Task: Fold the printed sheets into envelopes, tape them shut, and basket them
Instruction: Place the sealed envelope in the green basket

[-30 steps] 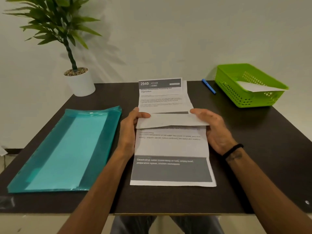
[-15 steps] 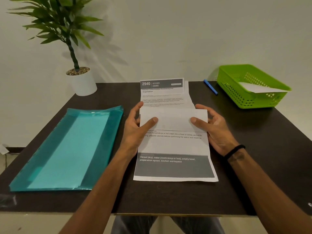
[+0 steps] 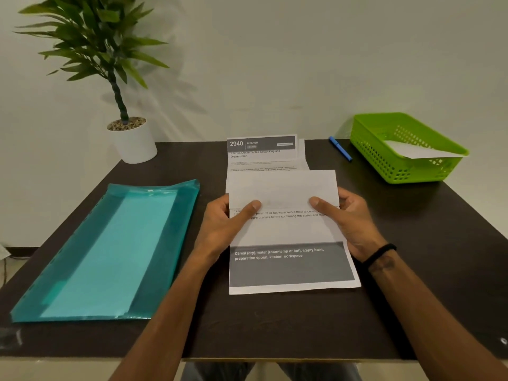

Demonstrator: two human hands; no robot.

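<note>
The printed sheet (image 3: pixel 288 232) lies at the middle of the dark table (image 3: pixel 412 270), a blank flap folded over its centre; the left hand (image 3: pixel 228 226) pinches that flap's left edge, thumb on top; the right hand (image 3: pixel 349 221) pinches its right edge likewise; the green basket (image 3: pixel 384 160) sits at the far right corner holding a white paper (image 3: pixel 415 151); a teal folder (image 3: pixel 104 251) lies along the left edge

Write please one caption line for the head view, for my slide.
Both hands, left hand and right hand, pinch a folded printed sheet on a dark table.
</note>
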